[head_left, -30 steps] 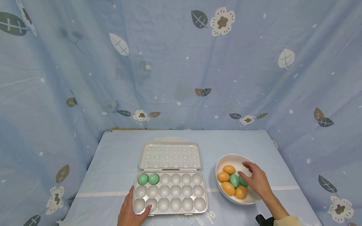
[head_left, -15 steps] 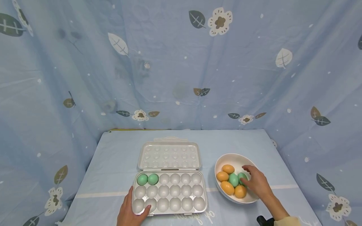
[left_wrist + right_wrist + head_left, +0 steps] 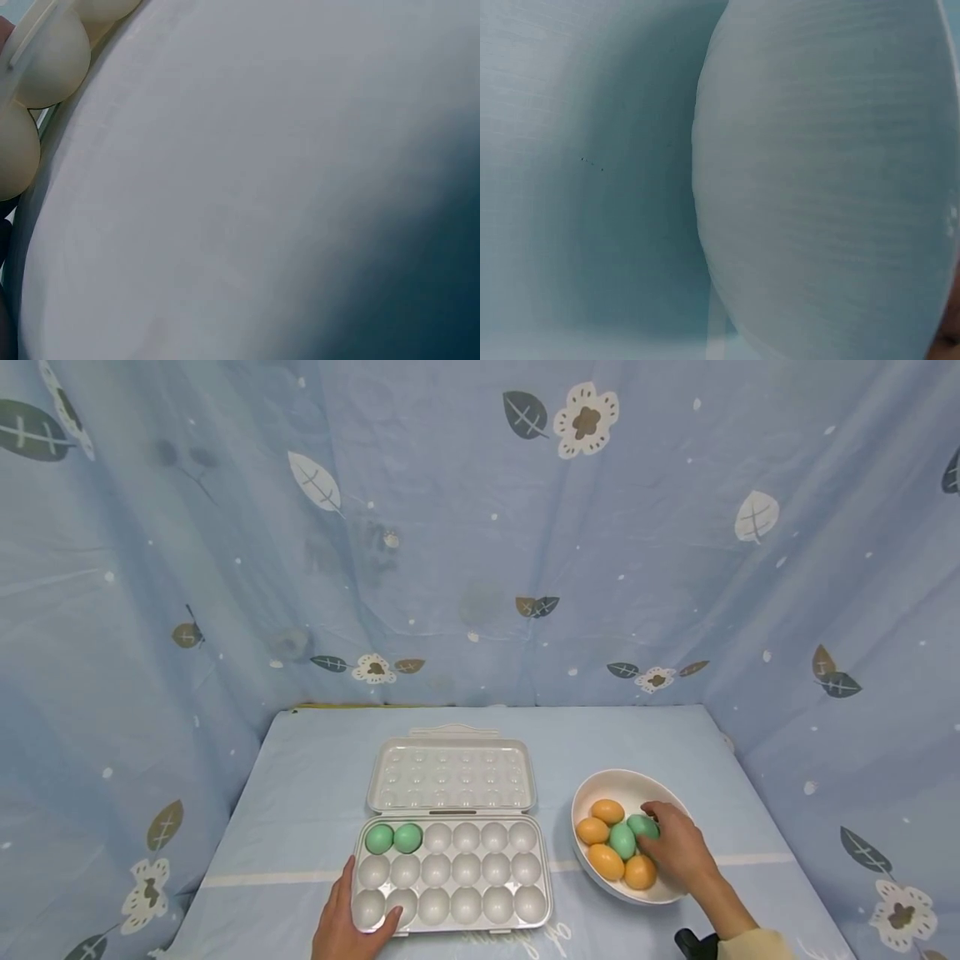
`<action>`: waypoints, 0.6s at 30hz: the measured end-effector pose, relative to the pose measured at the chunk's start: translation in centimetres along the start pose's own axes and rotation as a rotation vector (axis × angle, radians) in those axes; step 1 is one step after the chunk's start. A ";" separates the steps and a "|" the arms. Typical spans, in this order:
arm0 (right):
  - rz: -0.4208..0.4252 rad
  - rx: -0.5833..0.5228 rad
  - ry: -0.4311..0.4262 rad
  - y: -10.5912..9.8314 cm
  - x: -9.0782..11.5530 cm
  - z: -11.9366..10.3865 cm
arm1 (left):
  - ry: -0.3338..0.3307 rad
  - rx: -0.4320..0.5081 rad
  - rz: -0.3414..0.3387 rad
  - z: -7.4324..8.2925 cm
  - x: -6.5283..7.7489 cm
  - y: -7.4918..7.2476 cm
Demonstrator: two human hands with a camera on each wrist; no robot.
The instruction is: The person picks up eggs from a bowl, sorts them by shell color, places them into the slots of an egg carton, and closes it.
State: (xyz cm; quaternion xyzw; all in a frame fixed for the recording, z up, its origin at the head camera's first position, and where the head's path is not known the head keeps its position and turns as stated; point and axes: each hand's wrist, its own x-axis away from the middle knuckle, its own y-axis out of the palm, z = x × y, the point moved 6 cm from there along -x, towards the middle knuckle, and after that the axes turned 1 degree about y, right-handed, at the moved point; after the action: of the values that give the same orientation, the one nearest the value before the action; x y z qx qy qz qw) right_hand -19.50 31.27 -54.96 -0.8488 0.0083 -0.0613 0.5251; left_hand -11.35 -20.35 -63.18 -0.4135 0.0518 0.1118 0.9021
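My right hand point(image 3: 679, 852) reaches into a white bowl point(image 3: 632, 782) and pinches a green egg point(image 3: 642, 827) between thumb and fingers. Beside it in the bowl are another green egg point(image 3: 622, 841) and several orange eggs point(image 3: 605, 862). My left hand point(image 3: 348, 917) rests at the front left corner of a white egg box point(image 3: 466, 885), fingers along its left side and thumb over its front edge. Two green eggs point(image 3: 407, 837) sit in the back row's leftmost cups. The left wrist view catches the box's rounded cups point(image 3: 56, 64); the right wrist view, the bowl's outer wall point(image 3: 817, 165).
The box's lid point(image 3: 452, 774) lies folded back behind the tray. A light blue cloth point(image 3: 300, 793) with a pale stripe covers the table. Patterned blue curtains point(image 3: 450, 543) hang behind and at both sides.
My right hand has lowered in the bowl and its fingers have closed on the green egg, which now lies turned and slightly farther back. The left hand stays in place.
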 end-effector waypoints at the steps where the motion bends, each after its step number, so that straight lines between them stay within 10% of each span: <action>1: 0.002 0.001 -0.013 0.0 -0.1 -0.1 | 0.004 -0.002 0.006 0.0 0.0 0.0; 18: 0.030 -0.013 -0.008 0.3 -0.5 -0.3 | 0.009 -0.004 0.016 0.0 0.0 -0.1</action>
State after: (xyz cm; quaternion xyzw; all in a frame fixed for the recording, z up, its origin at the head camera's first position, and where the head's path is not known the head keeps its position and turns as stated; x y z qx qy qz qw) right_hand -20.00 30.89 -55.15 -0.8522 0.0194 -0.0502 0.5205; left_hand -11.33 -20.42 -63.07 -0.4154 0.0588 0.1174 0.9001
